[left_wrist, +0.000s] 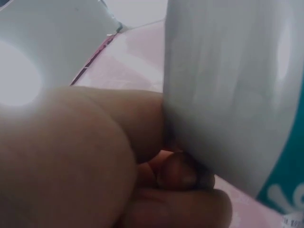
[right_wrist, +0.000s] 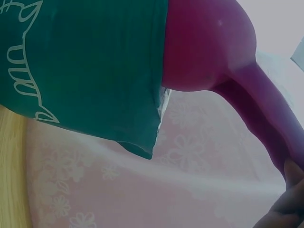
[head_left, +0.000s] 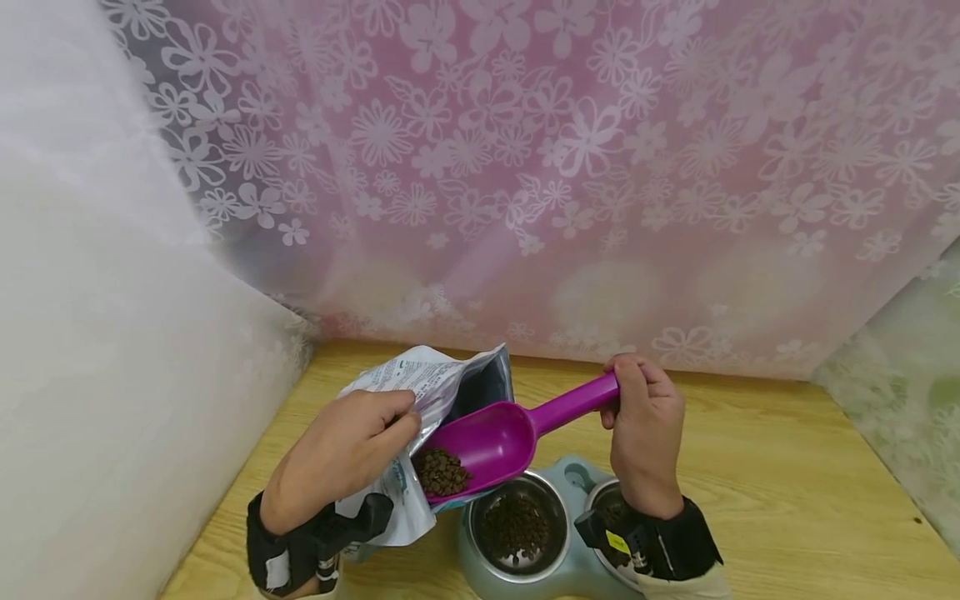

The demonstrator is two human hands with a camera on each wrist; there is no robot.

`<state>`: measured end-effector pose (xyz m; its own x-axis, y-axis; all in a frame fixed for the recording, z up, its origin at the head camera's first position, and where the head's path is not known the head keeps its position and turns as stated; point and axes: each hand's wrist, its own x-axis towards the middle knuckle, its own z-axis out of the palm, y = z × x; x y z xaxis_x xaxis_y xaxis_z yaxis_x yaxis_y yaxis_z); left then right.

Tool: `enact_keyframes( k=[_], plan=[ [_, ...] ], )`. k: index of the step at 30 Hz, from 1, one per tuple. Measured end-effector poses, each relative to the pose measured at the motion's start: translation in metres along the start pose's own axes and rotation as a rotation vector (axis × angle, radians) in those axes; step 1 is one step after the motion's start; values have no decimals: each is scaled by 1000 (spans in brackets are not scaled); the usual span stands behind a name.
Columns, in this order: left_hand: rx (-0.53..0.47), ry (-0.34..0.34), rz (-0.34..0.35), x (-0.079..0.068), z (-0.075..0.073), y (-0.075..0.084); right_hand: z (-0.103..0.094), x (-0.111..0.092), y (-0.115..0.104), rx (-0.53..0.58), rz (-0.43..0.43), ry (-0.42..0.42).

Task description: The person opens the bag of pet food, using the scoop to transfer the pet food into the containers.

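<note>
My left hand [head_left: 348, 450] grips the upper edge of a silver foil pouch [head_left: 401, 375], tilted with its mouth toward the right. In the right wrist view the pouch's printed face [right_wrist: 90, 66] is teal. My right hand [head_left: 647, 433] holds a magenta scoop [head_left: 498, 442] by the end of its handle. The scoop's bowl lies partly inside the pouch mouth. Brown kibble [head_left: 441, 472] sits toward the scoop's front end. Below the scoop, a metal bowl [head_left: 558, 521] with kibble in its bottom is set in a pale blue-green double feeder [head_left: 480, 575].
A second metal bowl [head_left: 600, 497] of the feeder is partly covered by my right wrist and its strap. The wooden table [head_left: 787, 467] meets a pink flowered curtain [head_left: 480, 208] at the back. A white sheet [head_left: 112, 333] hangs on the left.
</note>
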<state>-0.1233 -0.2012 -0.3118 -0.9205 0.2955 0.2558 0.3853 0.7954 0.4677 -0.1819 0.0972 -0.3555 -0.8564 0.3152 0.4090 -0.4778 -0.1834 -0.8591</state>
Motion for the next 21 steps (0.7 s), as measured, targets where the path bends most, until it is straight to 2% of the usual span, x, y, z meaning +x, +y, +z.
enact_keyframes(
  k=[5,11,21],
  plan=[
    [-18,-7,-4,0,0,-1,0,-1,0,-21,-7,2],
    [-25,-5,-10,2,0,-1,-4,3,-2,-66,17,48],
    [-23,3,-2,1,0,-1,-9,7,-3,13,37,46]
  ],
)
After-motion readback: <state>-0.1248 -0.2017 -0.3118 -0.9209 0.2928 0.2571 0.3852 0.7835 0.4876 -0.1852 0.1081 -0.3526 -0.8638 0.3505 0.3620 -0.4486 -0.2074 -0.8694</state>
